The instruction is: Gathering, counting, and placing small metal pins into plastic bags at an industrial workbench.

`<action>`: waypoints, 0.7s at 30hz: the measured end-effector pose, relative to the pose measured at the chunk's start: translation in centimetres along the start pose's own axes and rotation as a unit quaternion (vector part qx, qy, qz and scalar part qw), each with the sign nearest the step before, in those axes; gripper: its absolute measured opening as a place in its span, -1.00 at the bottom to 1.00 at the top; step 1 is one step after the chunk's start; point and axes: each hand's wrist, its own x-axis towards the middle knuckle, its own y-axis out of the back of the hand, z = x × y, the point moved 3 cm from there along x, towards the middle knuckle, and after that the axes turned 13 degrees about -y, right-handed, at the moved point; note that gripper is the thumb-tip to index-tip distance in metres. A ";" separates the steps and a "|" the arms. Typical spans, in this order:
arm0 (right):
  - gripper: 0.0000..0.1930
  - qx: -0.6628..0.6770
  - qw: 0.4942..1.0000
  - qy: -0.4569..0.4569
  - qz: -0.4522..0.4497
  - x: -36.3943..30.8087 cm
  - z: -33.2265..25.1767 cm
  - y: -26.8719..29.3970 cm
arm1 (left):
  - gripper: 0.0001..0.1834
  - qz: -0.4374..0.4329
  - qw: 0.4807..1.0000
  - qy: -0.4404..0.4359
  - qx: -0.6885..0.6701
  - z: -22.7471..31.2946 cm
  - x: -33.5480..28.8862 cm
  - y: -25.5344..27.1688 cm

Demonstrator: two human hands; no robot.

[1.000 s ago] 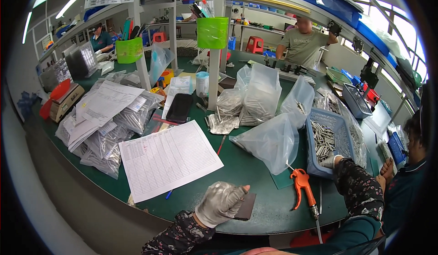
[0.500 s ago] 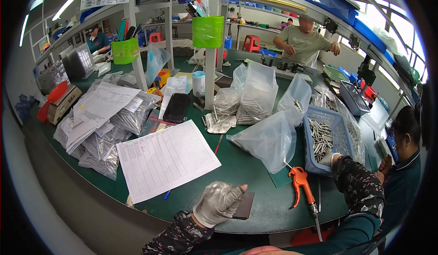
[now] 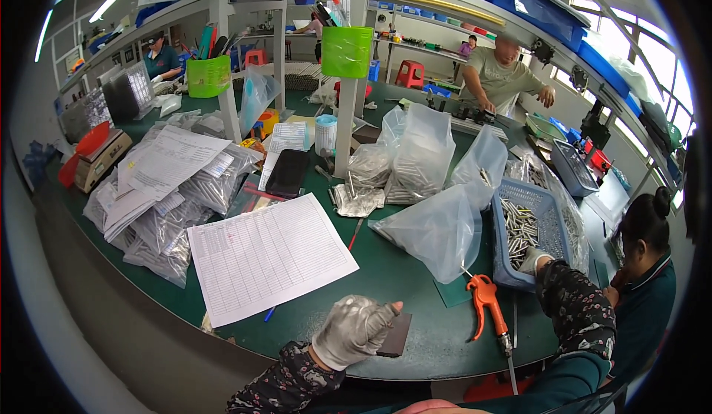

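My left hand (image 3: 353,330), in a grey-white glove with a bare thumb tip, rests at the table's front edge. Its fingers are curled closed over one side of a dark flat pad (image 3: 394,335); whatever may be inside them is hidden. My right hand (image 3: 533,260), also gloved, reaches into the near end of a blue plastic basket (image 3: 553,231), against a heap of short metal pins (image 3: 521,230). Its fingers are mostly hidden there. Left of the basket an orange air blow gun (image 3: 485,300) lies on the green table.
Clear plastic bags (image 3: 437,225) of metal parts stand behind the blow gun. A printed sheet (image 3: 273,254) lies left of centre, beside a pile of bagged parts (image 3: 159,229). A co-worker (image 3: 644,288) sits close on the right; another person (image 3: 502,77) works across the table.
My right hand and forearm have shifted slightly left within the basket's near end. My left hand stays nearly still. The person across has lowered one hand to the bench.
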 end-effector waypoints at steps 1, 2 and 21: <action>-0.14 0.001 1.000 -0.001 -0.002 -0.8 0.1 0.3 | -0.61 -0.004 1.000 0.001 0.003 0.1 0.0 -0.1; -0.17 -0.007 1.000 0.002 0.021 -1.5 0.1 0.8 | -0.63 -0.008 1.000 0.003 0.006 0.2 0.0 -0.1; -0.41 0.138 0.984 0.002 0.113 -0.7 1.1 2.5 | -0.62 -0.009 1.000 0.002 -0.011 -0.6 0.7 -0.1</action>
